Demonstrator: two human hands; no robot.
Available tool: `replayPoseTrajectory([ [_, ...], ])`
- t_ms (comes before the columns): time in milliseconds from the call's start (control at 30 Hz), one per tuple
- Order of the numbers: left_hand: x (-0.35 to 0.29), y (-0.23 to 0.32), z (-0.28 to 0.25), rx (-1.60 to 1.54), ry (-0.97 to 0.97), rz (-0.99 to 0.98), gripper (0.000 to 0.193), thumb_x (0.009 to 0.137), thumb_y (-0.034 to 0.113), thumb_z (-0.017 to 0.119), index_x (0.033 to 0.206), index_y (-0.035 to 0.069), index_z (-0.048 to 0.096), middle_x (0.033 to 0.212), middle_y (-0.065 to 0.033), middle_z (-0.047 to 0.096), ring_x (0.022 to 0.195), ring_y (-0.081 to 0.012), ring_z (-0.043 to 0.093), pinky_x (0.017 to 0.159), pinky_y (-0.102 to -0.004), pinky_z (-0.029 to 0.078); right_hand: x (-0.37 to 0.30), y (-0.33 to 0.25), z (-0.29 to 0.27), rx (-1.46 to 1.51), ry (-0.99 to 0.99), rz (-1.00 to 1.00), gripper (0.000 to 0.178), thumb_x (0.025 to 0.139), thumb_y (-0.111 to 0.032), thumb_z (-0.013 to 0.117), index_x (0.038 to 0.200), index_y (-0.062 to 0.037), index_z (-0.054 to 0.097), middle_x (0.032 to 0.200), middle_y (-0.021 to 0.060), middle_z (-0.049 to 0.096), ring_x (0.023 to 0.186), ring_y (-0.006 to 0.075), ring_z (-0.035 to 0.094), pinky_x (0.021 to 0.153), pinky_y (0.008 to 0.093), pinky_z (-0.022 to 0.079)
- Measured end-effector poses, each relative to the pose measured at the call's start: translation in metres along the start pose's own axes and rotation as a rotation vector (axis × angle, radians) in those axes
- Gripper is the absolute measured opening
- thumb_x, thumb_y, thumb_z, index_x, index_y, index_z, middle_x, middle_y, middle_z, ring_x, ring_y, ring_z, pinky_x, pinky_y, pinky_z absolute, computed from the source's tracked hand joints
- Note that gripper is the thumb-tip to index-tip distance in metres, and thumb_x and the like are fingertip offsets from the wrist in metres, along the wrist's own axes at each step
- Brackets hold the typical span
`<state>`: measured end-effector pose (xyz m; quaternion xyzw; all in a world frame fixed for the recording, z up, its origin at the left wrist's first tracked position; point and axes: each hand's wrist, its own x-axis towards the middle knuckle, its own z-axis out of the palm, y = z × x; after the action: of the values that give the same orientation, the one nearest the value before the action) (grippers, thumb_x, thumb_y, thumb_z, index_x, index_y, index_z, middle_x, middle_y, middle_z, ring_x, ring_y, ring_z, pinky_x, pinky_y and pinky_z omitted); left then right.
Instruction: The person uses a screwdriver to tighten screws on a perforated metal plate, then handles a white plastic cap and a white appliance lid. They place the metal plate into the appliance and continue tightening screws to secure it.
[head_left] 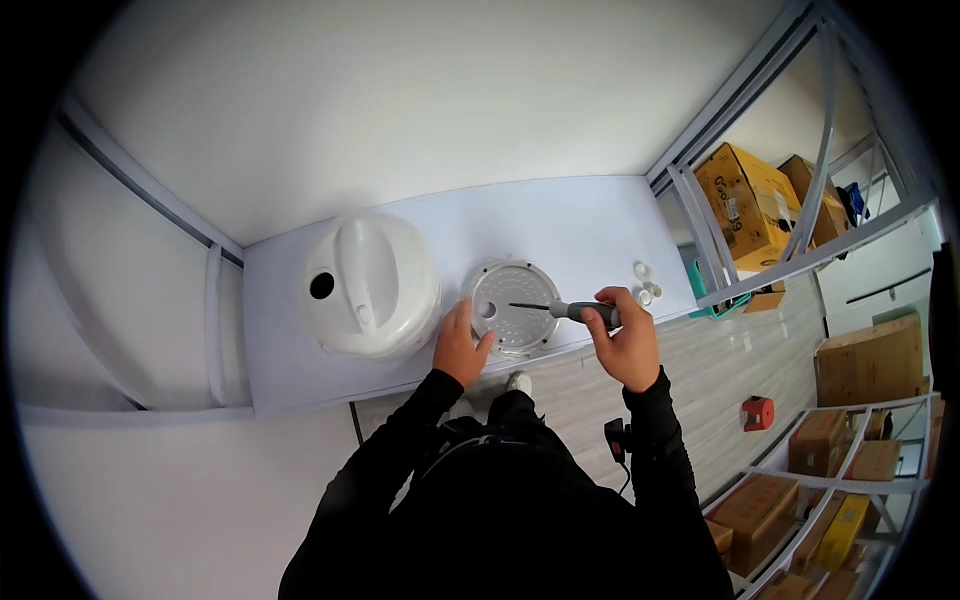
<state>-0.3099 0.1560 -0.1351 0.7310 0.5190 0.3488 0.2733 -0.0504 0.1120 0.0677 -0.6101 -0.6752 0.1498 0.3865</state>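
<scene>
My right hand [627,345] is closed round the grey handle of a screwdriver [590,312]. Its dark shaft points left over a round, light-coloured perforated disc-shaped part [522,325] lying on the white table. Fingers spread, my left hand [462,347] rests against the left rim of that round part. Several dark spots sit around the rim, too small to make out. To the left of my left hand stands a large white rounded housing [395,270] with a raised handle-like ridge and a dark round hole.
Several small white pieces [648,285] lie near the right end of the white table [590,215]. Metal frame posts [150,185] rise at both sides. Cardboard boxes [745,205] stand beyond the right frame, and a red object [758,413] sits on the floor.
</scene>
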Motion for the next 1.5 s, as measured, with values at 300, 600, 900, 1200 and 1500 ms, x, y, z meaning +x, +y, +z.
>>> replayPoseTrajectory([
  [300,-0.002,-0.011,0.006,-0.01,0.017,-0.07,0.091,0.089,0.028,0.083,0.161,-0.005,0.037,0.156,-0.0273,0.051,0.143,-0.0422,0.051,0.119,-0.0474,0.042,0.051,-0.022,0.051,0.016,-0.247,-0.227,0.032,0.091,-0.014,0.084,0.112,-0.0002,0.064,0.095,0.0172,0.072,0.074,0.0312,0.076,0.065,0.0382,0.059],
  [600,0.003,-0.013,-0.002,-0.059,-0.08,-0.146,0.093,0.089,0.032,0.083,0.163,0.0,0.036,0.158,-0.0255,0.049,0.148,-0.0408,0.047,0.121,-0.0463,0.04,0.078,-0.03,0.075,-0.011,-0.339,-0.314,0.031,0.092,-0.016,0.082,0.112,-0.0014,0.063,0.099,0.0161,0.073,0.075,0.0321,0.076,0.065,0.0407,0.059],
  [900,0.004,-0.011,-0.001,-0.116,-0.041,-0.175,0.101,0.088,0.031,0.084,0.167,0.002,0.028,0.159,-0.0219,0.05,0.146,-0.0389,0.049,0.121,-0.0458,0.041,0.082,-0.03,0.086,0.02,-0.366,-0.298,0.032,0.093,-0.014,0.083,0.114,-0.0005,0.063,0.097,0.0179,0.073,0.077,0.0314,0.077,0.067,0.0376,0.06],
  [1200,0.006,-0.008,-0.008,-0.133,-0.067,-0.144,0.105,0.087,0.031,0.085,0.165,-0.006,0.025,0.155,-0.0216,0.055,0.144,-0.0367,0.052,0.12,-0.0436,0.041,0.085,-0.03,0.088,-0.026,-0.364,-0.369,0.033,0.092,-0.015,0.084,0.113,-0.0012,0.063,0.095,0.0165,0.073,0.076,0.0308,0.077,0.066,0.0375,0.059],
  [1500,0.009,-0.005,-0.011,-0.079,-0.147,-0.226,0.097,0.089,0.034,0.083,0.162,-0.003,0.031,0.157,-0.0177,0.054,0.146,-0.0355,0.049,0.121,-0.0445,0.041,0.103,-0.041,0.097,-0.229,-0.396,-0.536,0.039,0.09,-0.033,0.085,0.1,-0.0032,0.062,0.079,0.0137,0.071,0.061,0.0325,0.069,0.056,0.0394,0.053],
])
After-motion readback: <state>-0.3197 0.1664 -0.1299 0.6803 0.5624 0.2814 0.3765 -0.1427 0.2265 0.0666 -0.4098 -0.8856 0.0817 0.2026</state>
